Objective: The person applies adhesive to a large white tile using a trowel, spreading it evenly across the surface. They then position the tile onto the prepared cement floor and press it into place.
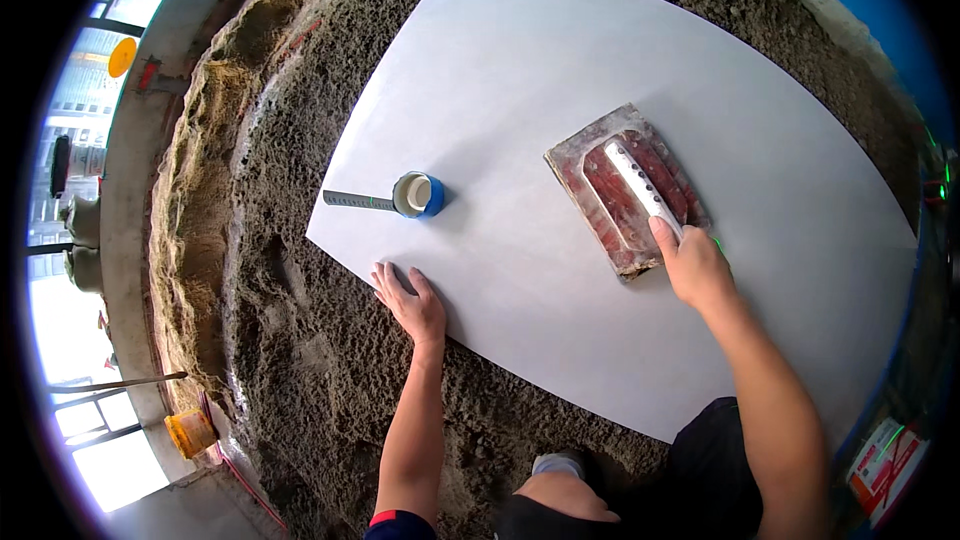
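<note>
A large white tile (520,70) lies on a bed of dark, crumbly mortar. My right hand (693,262) is wrapped round the near end of the pale, hole-dotted handle of a plastering float (600,202). The float's reddish, mortar-stained plate is on or just above the tile, right of its middle. My left hand (412,308) rests with fingers spread at the tile's near left edge. Just beyond it, on the tile, sits a round blue thing with a pale middle (416,196). A dark strip with marks (357,200) reaches from it to the left.
Rough mortar (300,290) spreads around the tile, with a ridge of yellowish sand (190,250) farther left. A yellow bucket (190,433) stands at the lower left. At the lower right is a red and white package (888,470). My foot (558,464) is near the tile's front edge.
</note>
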{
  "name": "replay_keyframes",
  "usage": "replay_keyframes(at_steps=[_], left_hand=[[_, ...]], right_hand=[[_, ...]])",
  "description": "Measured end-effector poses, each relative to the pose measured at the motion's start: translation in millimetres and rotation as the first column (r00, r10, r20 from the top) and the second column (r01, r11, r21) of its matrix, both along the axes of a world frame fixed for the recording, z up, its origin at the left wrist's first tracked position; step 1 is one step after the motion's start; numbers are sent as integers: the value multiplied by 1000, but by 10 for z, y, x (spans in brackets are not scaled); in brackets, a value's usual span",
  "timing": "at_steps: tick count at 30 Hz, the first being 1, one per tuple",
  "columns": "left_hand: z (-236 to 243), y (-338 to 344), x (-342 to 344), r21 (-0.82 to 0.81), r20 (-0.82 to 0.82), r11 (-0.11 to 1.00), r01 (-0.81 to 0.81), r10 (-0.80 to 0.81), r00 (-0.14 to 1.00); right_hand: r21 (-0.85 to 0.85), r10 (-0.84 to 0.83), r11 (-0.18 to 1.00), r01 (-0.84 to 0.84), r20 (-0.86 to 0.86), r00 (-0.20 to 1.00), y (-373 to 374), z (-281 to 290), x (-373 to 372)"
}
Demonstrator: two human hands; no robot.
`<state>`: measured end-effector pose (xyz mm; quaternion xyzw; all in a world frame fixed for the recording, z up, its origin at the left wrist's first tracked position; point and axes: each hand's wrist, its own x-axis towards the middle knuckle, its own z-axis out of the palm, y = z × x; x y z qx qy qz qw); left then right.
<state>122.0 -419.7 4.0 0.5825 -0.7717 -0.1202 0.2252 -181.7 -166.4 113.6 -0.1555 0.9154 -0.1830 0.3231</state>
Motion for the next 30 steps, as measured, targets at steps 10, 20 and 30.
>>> replay_keyframes(at_steps=[10,20,30], left_hand=[[291,-364,-1027,83,-372,996,-33,62,926],[231,-954,10,109,-457,992,-62,106,883],[81,-773,176,55,71,982,-180,176,982]], right_hand=[[-46,32,998,-38,-140,990,-67,-60,-35],[-25,67,997,-71,-145,987,-41,-92,42],[0,334,941,-339,-165,928,-132,-81,-234]])
